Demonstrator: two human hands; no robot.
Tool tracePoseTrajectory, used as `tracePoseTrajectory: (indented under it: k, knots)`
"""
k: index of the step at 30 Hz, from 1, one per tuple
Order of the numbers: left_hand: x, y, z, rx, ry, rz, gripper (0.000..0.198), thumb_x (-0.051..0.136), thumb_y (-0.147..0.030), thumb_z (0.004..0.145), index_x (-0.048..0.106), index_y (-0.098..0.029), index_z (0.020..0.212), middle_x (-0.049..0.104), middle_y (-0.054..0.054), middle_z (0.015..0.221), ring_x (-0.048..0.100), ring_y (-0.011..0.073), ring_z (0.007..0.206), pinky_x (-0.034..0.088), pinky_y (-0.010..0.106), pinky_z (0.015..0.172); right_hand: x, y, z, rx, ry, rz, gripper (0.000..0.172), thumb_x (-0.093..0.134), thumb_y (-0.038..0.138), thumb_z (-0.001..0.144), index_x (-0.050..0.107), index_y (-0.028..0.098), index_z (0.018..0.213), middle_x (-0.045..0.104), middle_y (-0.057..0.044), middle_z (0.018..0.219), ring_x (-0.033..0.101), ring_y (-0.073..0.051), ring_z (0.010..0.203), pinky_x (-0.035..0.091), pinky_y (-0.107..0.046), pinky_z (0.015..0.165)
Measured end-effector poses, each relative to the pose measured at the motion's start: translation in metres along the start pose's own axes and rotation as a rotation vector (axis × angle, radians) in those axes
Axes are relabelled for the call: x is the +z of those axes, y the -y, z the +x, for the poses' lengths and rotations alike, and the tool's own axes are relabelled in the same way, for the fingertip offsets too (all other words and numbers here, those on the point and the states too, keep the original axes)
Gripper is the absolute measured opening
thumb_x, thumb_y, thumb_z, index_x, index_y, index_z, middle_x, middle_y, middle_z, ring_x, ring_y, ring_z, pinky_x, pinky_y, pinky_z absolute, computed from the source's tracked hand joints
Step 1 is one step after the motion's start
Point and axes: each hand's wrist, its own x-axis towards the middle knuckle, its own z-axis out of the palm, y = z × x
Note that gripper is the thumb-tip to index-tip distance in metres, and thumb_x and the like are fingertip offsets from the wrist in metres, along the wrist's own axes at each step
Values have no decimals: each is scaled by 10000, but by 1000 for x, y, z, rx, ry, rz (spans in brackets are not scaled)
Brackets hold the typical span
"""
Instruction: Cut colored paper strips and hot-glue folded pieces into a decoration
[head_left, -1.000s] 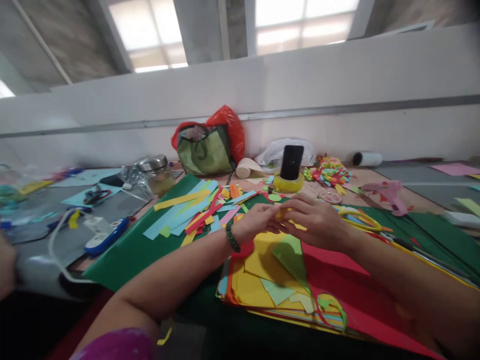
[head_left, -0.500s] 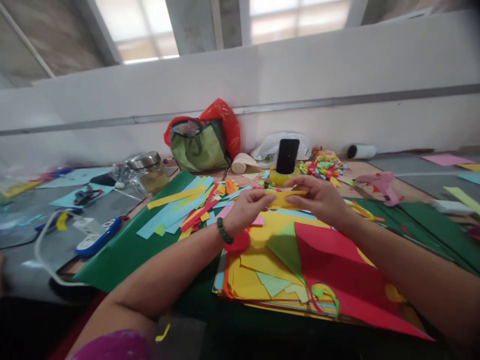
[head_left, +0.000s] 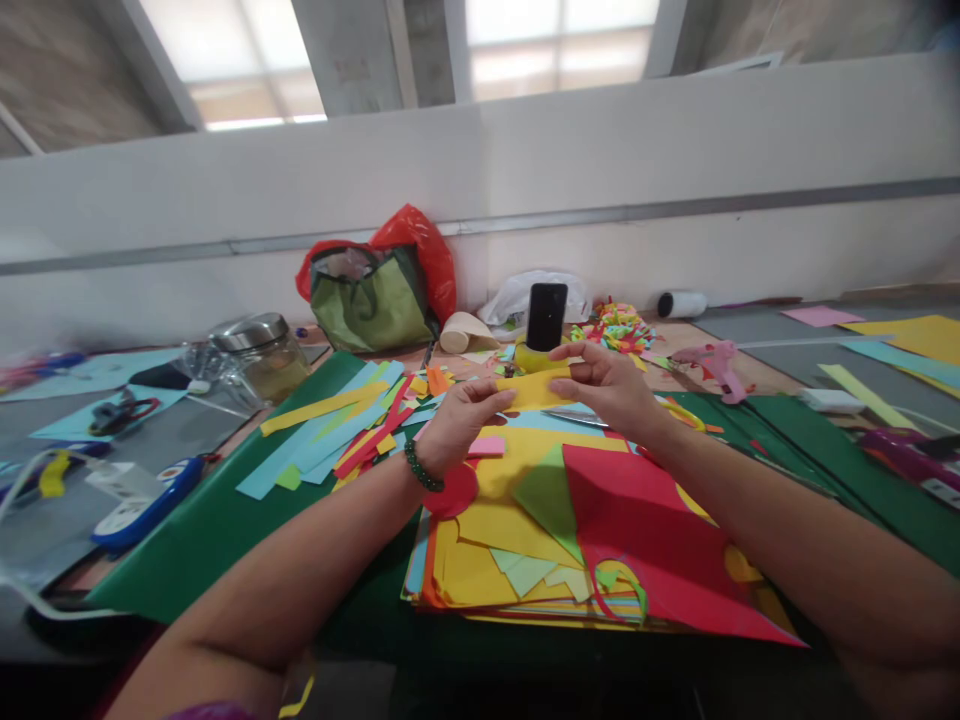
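Note:
A strip of yellow paper [head_left: 534,391] is stretched between my two hands, above a stack of coloured paper. My left hand [head_left: 466,420], with a dark green bead bracelet at the wrist, pinches its left end. The right end sits between the thumb and fingers of my right hand [head_left: 606,388]. Beneath them lie yellow sheets [head_left: 495,535], a red sheet [head_left: 645,530] and a green piece [head_left: 550,497]. A red paper circle [head_left: 452,490] rests below my left wrist. Scissors [head_left: 577,417] with yellow handles lie just behind, partly hidden by my right hand.
Cut paper strips [head_left: 330,430] cover the green sheet to the left. A phone [head_left: 546,316] stands upright at the back, near a green bag [head_left: 371,305] and a glass jar [head_left: 262,355]. A pink glue gun [head_left: 720,370] is at right, a blue power strip [head_left: 150,505] at left.
The view has turned a little to the right, so things appear further left. The yellow strip now shows its flat face more, still held by both hands.

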Motion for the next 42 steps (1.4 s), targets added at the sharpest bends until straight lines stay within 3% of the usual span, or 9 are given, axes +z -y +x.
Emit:
tracePoseTrajectory:
  k: [7, 13, 18, 22, 27, 31, 34, 37, 42]
  knots:
    - [0, 1, -1, 112, -80, 36, 263, 785, -307, 568, 686, -166, 767, 607, -32, 670, 531, 84, 618, 446, 202, 573, 0, -6, 1, -28, 20, 55, 520, 783, 341, 668, 515, 224, 1099, 679, 22, 736, 676, -161, 698, 534, -268, 616]
    - [-9, -16, 2, 259, -258, 21, 316, 750, -279, 610, 644, -205, 898, 507, -73, 627, 519, 77, 604, 452, 186, 567, -6, -4, 0, -285, -195, -147, 448, 701, 356, 792, 538, 275, 1201, 697, -63, 1042, 679, -209, 953, 576, -370, 837]
    - [-18, -23, 8, 310, -367, -37, 356, 751, -255, 596, 619, -225, 926, 497, -77, 656, 534, 70, 611, 454, 169, 559, -7, -5, -4, -346, -198, -303, 479, 603, 335, 874, 493, 301, 1338, 710, -69, 1048, 695, -210, 886, 592, -373, 799]
    - [-6, -16, 1, 181, -246, -63, 357, 758, -251, 570, 634, -206, 902, 554, -61, 708, 540, 71, 626, 454, 166, 544, -1, -6, -6, -444, -12, -502, 497, 613, 277, 861, 532, 276, 1351, 736, -45, 988, 699, -175, 764, 584, -346, 792]
    - [7, -6, -10, 55, -85, -143, 320, 793, -251, 552, 625, -175, 813, 625, -34, 788, 574, 76, 668, 472, 175, 577, 2, 10, 0, -546, 76, -580, 175, 620, 265, 860, 734, 223, 987, 744, -38, 861, 687, -169, 763, 554, -306, 717]
    - [10, -4, -14, 24, 40, -122, 287, 802, -310, 586, 621, -169, 759, 633, -27, 740, 584, 83, 643, 466, 185, 579, -2, 28, -4, -334, 144, -435, 107, 695, 301, 789, 722, 198, 802, 713, -19, 747, 668, -160, 687, 545, -292, 654]
    - [13, -4, -19, -32, 176, -66, 288, 808, -349, 618, 613, -163, 719, 623, -27, 677, 592, 84, 615, 460, 191, 585, -7, 35, -20, -157, 160, -248, 159, 751, 310, 728, 694, 191, 817, 694, -5, 720, 667, -153, 649, 550, -281, 614]
    - [17, -3, -25, -73, 302, -37, 339, 827, -398, 614, 625, -149, 723, 617, -24, 657, 613, 92, 600, 465, 201, 589, -13, 32, -37, -48, 208, -119, 258, 809, 291, 661, 690, 187, 865, 704, -14, 775, 679, -156, 672, 558, -279, 618]
    - [19, 5, -26, -126, 433, 30, 388, 812, -458, 640, 642, -132, 765, 671, 22, 675, 653, 132, 646, 491, 232, 627, -16, 13, -47, 46, 215, -37, 247, 821, 360, 657, 692, 158, 716, 704, -33, 710, 650, -138, 643, 539, -263, 614]
